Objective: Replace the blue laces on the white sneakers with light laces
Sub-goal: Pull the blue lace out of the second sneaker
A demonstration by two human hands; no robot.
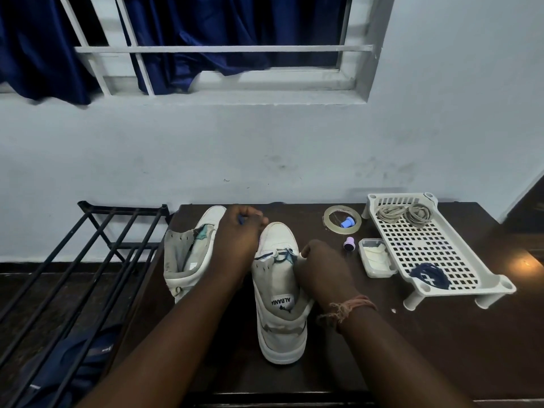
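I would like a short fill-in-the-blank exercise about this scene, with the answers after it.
1. The left hand pinches a ___ lace end.
2. The right hand holds the sneaker whose tongue label reads ___.
3. The light laces lie in the white ___.
4. A removed blue lace lies in the same ___.

Answers: blue; ALBANIA; tray; tray

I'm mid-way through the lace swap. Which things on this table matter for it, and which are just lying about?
In the job: right sneaker with its blue lace; left hand pinching that lace; right hand on the shoe; left sneaker, unlaced; light laces and removed blue lace on the white tray.

Lying about: tape roll, purple cap, small container, floor rack.
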